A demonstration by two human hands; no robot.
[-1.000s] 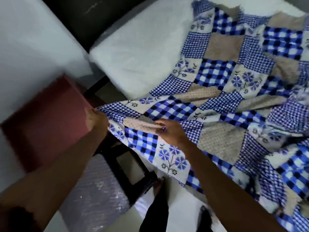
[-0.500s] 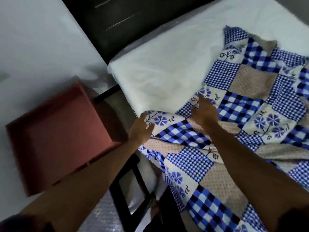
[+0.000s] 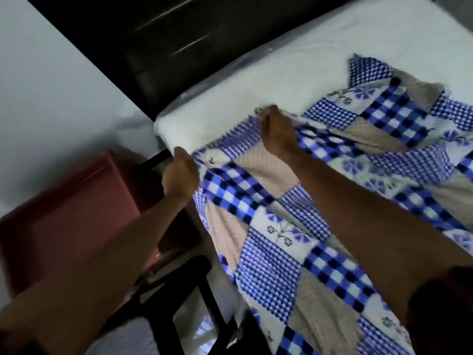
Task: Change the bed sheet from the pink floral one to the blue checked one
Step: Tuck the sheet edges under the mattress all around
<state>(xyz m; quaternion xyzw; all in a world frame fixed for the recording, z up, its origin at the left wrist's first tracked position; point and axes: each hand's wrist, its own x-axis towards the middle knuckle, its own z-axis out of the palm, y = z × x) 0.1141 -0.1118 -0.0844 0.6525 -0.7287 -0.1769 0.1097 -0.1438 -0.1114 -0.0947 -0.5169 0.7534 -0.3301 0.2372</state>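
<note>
Head view, down along both forearms toward a bed corner

Noted blue checked sheet [image 3: 268, 265] lying rumpled over near and right part of white mattress [image 3: 256, 80]: patchwork of bold blue checks, fine blue gingham, beige dotted squares and white squares with blue flowers. Near side of it hanging down over mattress edge. Far corner of it folded up in a peak at upper right. Left bare: a broad strip of mattress along dark headboard [image 3: 158, 47], plus mattress corner closest to it.

Found left hand [image 3: 180, 175] at near edge of mattress, just beside that bare corner, back of hand up, fingers curled down over sheet's leading edge and gripping it. Fingertips hidden behind hand and cloth, so cannot tell how deep the grip.

Found right hand [image 3: 277, 131] further in, on top of mattress, fingers and thumb closed in a pinch on same leading edge, cloth gathered into small folds under knuckles. Sheet edge running roughly straight between both hands, motion blur over it.

Also logged: red open-topped box [image 3: 64, 213] left of bed, beside white wall [image 3: 51, 85]; black frame [image 3: 197, 267] below left forearm, beside bed; dark sleeve [image 3: 440, 303] on right upper arm
</note>
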